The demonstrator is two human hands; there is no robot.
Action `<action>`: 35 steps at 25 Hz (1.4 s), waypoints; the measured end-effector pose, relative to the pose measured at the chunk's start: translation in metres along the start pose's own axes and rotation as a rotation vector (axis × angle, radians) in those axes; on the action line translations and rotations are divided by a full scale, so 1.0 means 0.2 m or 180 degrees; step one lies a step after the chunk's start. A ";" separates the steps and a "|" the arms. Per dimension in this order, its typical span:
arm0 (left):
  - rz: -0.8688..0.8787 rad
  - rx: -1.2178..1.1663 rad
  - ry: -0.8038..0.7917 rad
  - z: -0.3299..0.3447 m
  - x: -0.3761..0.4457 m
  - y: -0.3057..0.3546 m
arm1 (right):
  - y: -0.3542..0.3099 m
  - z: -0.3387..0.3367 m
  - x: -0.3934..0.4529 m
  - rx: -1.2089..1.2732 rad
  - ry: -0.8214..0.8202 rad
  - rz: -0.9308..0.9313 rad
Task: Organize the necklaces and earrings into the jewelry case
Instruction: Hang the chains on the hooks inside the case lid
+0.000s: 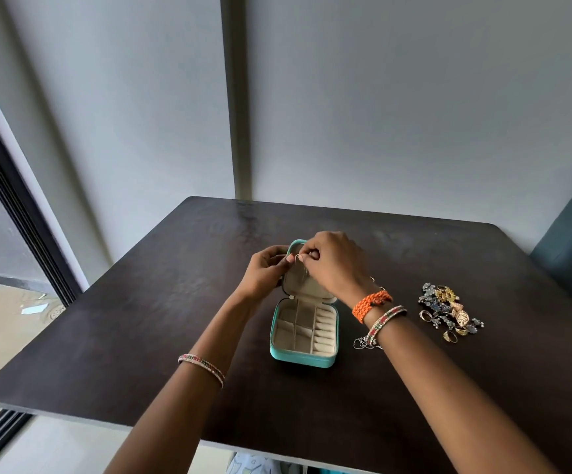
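Against the raised lid of the open teal jewelry case (303, 336), both hands pinched a thin necklace (302, 268): left hand (267, 268) and right hand (332, 260) fingertips met at its top, chain hanging below. Loose earrings (448, 311) lay right on the table (140, 319).

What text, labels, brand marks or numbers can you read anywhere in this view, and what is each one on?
None: no readable word, number or sign shows in this view.
The teal jewelry case shows no brand mark on its shell or lining.
The jewelry pile is too small to show any engraving.
The table and wall are unmarked.
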State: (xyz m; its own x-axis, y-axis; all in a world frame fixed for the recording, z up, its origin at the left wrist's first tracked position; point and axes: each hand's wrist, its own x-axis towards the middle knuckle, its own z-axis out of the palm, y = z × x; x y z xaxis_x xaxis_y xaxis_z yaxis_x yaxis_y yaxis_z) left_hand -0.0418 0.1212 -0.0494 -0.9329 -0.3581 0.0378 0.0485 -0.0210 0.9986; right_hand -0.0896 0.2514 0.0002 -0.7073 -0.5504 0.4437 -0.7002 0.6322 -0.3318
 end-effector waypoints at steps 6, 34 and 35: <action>0.0312 -0.0014 0.0024 0.00 -0.04 -0.03 | -0.04 -0.02 -0.01 -0.0602 0.0123 -0.0337; 0.0927 0.0376 0.1063 0.13 -0.09 -0.16 | -0.01 0.04 -0.14 -0.0495 0.0374 0.0209; 0.0919 0.0387 0.1048 0.13 -0.09 -0.16 | -0.01 0.04 -0.15 -0.0421 0.0424 0.0205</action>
State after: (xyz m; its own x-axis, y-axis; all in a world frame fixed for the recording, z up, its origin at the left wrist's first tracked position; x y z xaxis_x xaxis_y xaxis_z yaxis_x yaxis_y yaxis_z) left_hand -0.0359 0.1524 -0.0804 -0.7233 -0.6113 0.3213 0.2293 0.2262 0.9467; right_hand -0.0684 0.2622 -0.0180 -0.7249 -0.4351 0.5341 -0.6287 0.7348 -0.2547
